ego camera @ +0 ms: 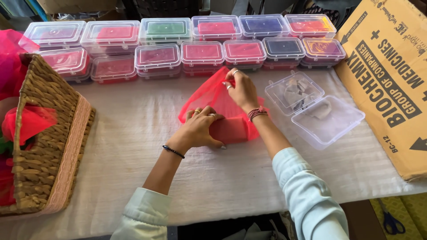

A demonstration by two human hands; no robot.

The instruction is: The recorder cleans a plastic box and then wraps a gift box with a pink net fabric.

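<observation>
A red net bag (222,111) is pressed flat in the middle of the desk (133,133) by the left hand (198,131). Its far top corner is pinched by the right hand (240,89).

Two rows of clear lidded plastic boxes (202,52) with coloured contents are lined along the desk's far edge. A flattened brown cardboard carton (391,75), black-printed, lies at right beside an opened clear box (313,106).

Thirteen closed clear boxes (202,53), one open clear box (313,109), one wicker basket (44,133), one cardboard carton (391,80).
</observation>
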